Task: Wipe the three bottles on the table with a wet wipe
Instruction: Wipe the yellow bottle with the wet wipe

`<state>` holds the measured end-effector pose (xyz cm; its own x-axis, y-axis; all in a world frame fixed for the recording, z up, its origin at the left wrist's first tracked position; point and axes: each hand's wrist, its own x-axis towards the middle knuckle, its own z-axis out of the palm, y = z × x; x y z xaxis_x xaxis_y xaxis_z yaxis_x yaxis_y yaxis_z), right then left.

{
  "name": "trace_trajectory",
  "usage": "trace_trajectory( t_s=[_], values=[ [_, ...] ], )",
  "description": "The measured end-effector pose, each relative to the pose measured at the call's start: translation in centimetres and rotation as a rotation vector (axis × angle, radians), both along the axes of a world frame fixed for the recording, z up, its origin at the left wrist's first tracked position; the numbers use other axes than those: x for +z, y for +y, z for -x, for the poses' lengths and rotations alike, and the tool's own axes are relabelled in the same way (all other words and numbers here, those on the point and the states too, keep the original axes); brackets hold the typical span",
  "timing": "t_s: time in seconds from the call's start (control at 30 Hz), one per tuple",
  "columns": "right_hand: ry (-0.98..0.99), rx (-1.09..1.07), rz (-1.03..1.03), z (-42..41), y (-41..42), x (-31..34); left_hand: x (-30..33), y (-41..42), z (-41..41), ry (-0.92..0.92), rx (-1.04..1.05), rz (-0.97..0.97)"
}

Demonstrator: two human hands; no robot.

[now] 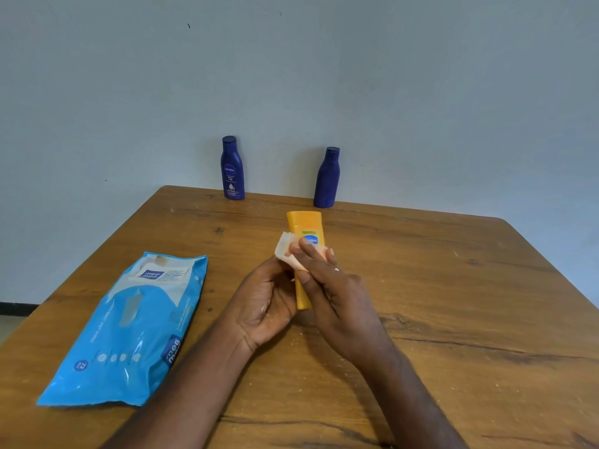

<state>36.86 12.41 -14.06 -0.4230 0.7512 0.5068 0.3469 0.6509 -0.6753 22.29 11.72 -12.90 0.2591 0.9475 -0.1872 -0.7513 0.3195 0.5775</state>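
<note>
Both hands meet over the middle of the table, working on the yellow bottle. Left hand curls round the bottle's lower part from the side and holds it up off the wood, cap end pointing away. Right hand presses the wet wipe against the bottle's front with straight fingers laid across the label; whether the thumb also pinches the wipe from behind is hard to tell, since the bottle hides it. So the step in hand looks like the wiping of one bottle out of three. The Nivea bottle and the plain blue bottle stand upright at the far edge (well apart from each other, by the wall). Next, the wipe should probably travel over the yellow bottle's remaining sides, with the left hand turning it. Near the left arm lies the wipes pack, flat on the wood.
</note>
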Motion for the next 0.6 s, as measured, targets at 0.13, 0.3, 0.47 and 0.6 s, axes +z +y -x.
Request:
trace_trajectory(
  t_s=[0.13, 0.3, 0.47, 0.6],
  values=[
    [0.137, 0.065, 0.032, -0.4, -0.4, -0.3, -0.1, 0.4, 0.8, -0.006, 0.078, 0.052],
    [0.408, 0.130, 0.211, -0.7, -0.6, -0.3, 0.1, 0.6, 1.2, 0.019, 0.128, 0.068],
    [0.632, 0.127, 0.322, -1.4, -0.1, 0.0, 0.2, 0.6, 0.7, 0.062, 0.094, 0.072],
    [0.757, 0.086, 0.416, -2.0, 0.2, 0.0, 0.0, 1.0, 0.6, 0.049, 0.119, 0.094]
  ],
)
